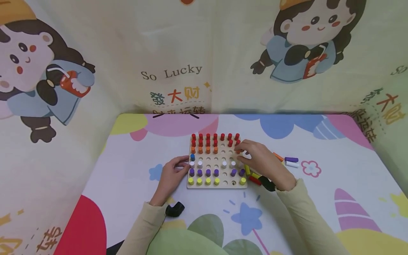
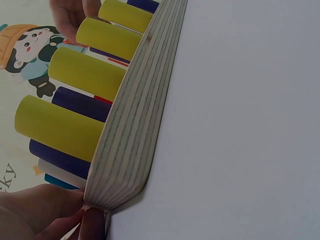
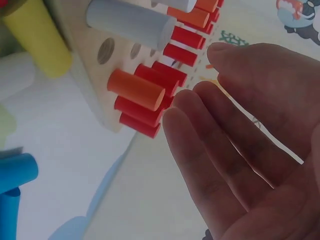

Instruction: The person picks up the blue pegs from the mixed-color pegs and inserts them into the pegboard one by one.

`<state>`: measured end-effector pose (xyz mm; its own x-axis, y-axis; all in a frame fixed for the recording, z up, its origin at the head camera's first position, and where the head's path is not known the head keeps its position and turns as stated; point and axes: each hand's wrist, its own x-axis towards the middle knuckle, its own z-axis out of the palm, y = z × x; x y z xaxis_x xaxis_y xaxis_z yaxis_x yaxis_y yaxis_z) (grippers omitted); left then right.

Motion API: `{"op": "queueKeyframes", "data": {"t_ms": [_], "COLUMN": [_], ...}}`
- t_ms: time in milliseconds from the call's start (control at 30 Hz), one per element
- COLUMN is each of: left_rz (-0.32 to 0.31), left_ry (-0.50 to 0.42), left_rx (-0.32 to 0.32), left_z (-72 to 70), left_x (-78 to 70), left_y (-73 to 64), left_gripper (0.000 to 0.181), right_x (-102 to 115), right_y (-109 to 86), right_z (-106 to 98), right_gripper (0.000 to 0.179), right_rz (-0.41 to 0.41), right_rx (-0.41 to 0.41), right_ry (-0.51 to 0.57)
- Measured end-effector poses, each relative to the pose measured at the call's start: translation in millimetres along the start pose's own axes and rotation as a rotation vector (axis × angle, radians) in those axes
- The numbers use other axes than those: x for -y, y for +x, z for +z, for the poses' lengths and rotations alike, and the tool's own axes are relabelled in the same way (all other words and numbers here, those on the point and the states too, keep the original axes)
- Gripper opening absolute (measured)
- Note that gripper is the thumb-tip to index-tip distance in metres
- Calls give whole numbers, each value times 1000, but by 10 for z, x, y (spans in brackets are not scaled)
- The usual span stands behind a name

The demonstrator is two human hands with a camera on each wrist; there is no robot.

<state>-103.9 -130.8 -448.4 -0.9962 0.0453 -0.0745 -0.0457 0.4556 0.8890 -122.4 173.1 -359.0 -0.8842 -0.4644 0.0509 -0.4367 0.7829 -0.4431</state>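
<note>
A wooden pegboard (image 1: 210, 187) holds rows of coloured pegs: red at the back, then orange, one blue peg (image 1: 192, 157), white, purple and yellow in front. Several holes toward its middle and right show no peg. My left hand (image 1: 172, 173) grips the board's left edge; thumb and fingers pinch its corner in the left wrist view. Over the board's right side hovers my right hand (image 1: 261, 157). Its fingers are spread and hold nothing, the tips close beside an orange peg (image 3: 135, 90) standing in its hole. Whether they touch it I cannot tell.
Right of the board lie loose pegs: a purple peg (image 1: 291, 159), a white peg (image 1: 292, 164), an orange peg (image 1: 278, 156), yellow ones and a red peg (image 1: 255, 180). Blue pegs (image 3: 17, 172) show in the right wrist view. A printed curtain (image 1: 223, 92) stands behind the table.
</note>
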Motion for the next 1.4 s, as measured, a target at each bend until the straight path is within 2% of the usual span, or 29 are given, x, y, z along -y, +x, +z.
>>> {"op": "queueKeyframes", "data": {"t_ms": [200, 400, 700, 1067, 1400], "left_rz": [-21, -17, -7, -2, 6], "left_ry": [-4, 1, 11, 7, 2], "left_rx": [-7, -18, -10, -15, -13], "left_z": [6, 11, -2, 5, 1], "left_x": [-9, -11, -26, -19, -42], "left_y": [-22, -24, -29, -27, -52], "left_gripper": [35, 34, 36, 36, 38], "right_x": [-75, -141, -244, -423, -503], "right_y": [-55, -93, -177, -260, -288], "right_z": [35, 72, 62, 74, 92], "right_gripper": [22, 23, 25, 25, 26], "right_rz": [0, -1, 43, 95, 141], "right_rx": [-31, -44, -52, -15, -18], "right_ry": [-1, 5, 1, -11, 5]}}
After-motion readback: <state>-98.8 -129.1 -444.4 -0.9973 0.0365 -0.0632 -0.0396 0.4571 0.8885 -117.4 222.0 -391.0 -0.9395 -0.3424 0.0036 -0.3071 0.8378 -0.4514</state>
